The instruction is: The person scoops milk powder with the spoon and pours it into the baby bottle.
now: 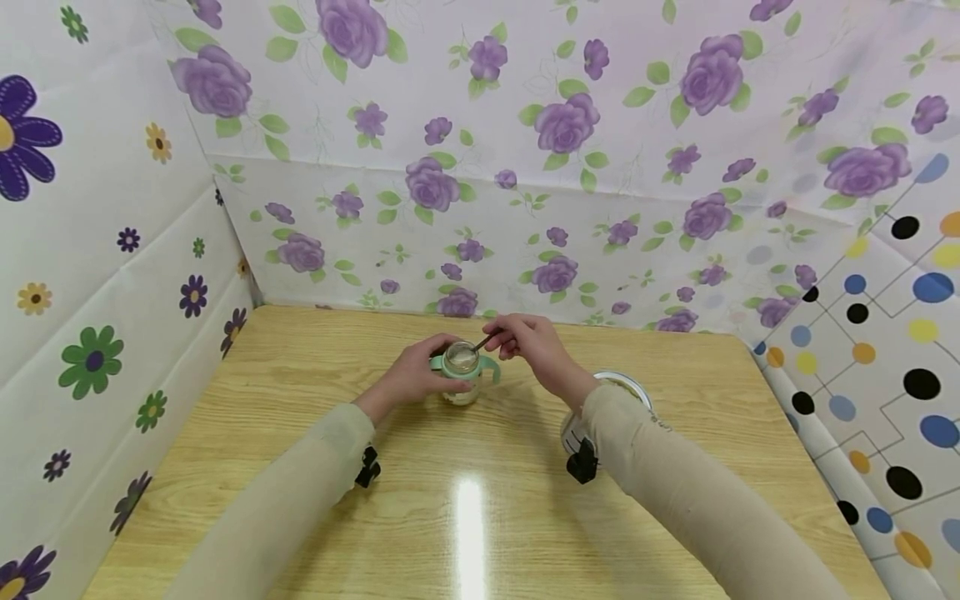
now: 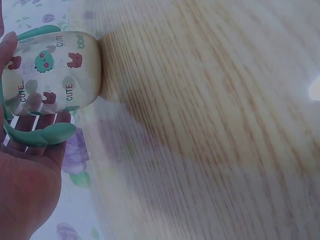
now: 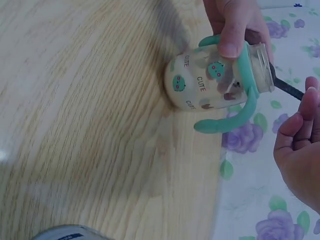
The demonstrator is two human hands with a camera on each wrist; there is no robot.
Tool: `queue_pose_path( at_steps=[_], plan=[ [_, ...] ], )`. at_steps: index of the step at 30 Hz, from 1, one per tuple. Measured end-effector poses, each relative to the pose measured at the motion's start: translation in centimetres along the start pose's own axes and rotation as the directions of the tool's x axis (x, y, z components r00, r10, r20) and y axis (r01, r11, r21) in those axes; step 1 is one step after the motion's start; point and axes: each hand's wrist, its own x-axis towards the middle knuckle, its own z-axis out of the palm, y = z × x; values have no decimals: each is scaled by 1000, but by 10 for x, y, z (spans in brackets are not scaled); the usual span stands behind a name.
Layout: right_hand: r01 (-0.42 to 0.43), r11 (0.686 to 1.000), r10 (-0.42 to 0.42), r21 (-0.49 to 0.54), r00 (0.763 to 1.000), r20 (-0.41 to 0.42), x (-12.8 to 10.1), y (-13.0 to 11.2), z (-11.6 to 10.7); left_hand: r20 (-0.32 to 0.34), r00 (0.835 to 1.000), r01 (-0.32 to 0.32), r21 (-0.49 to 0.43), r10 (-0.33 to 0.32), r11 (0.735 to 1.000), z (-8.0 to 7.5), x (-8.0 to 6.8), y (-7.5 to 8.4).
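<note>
With the left hand point(image 1: 411, 375) wrapped round a small bottle point(image 1: 461, 372) standing on the worktop point(image 1: 480, 500), the right hand point(image 1: 528, 343) pinches a spoon point(image 1: 480, 342) at its mouth, seemingly mid-scoop; next it likely needs a steady, level lift.

Left hand point(image 3: 235, 22) grips bottle point(image 3: 215, 82) (green handles); spoon point(image 3: 285, 86) at mouth.

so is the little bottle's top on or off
Off: the bottle stands upright on the table with its mouth bare, a spoon handle poking from it.
</note>
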Motion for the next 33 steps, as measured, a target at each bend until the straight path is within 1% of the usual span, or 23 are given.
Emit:
queue_pose_path(
  at_steps=[5, 9, 14, 19, 25, 33],
  plan=[
    [27, 995, -26, -91, 999, 20, 0, -2, -3, -3, 1000, -9, 12, 10, 1000, -1, 0, -1],
    [50, 984, -46, -173, 999, 26, -1, -6, -3, -2, 1000, -10, 15, 10, 1000, -1, 1, -2],
    [56, 970, -44, -238, 998, 53, -1, -8, -3, 0, 1000, -16, 11, 16, 1000, -1, 1, -2],
    [60, 963, -42, -261, 996, 75, -1, -7, -3, 2, 1000, -18, 12, 18, 1000, -1, 1, -2],
    [56, 961, -35, -272, 996, 84, -2, -7, -3, 2, 1000, -5, 16, 5, 1000, -1, 1, 0],
    [57, 976, -35, -213, 994, 102, -4, -10, -2, 2, 1000, 2, 30, -3, 1000, 0, 1, 2]
  ],
)
